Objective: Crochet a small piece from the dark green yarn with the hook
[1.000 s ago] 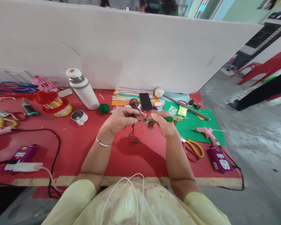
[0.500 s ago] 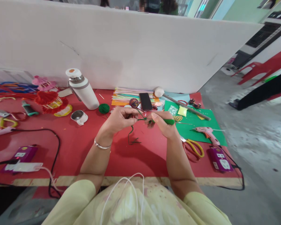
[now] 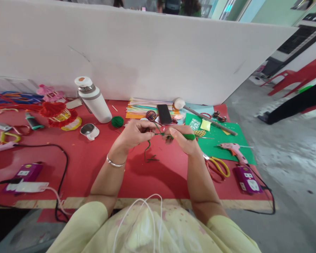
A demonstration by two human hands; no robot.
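Both hands are raised above the red table, close together. My left hand pinches a strand of green yarn that hangs in a loop to the table. My right hand grips a crochet hook with a green handle, its tip pointing left into the yarn between the hands. A small green yarn ball lies behind my left hand, beside a white flask.
A metal cup, a phone, coloured paper sheets, a green sheet, a pink glue gun, yellow scissors and purple boxes lie around. A black cable loops at left. A white partition stands behind.
My hands have made only small working movements with the hook and yarn. The hanging loop shifted slightly. The rest of the table is unchanged.
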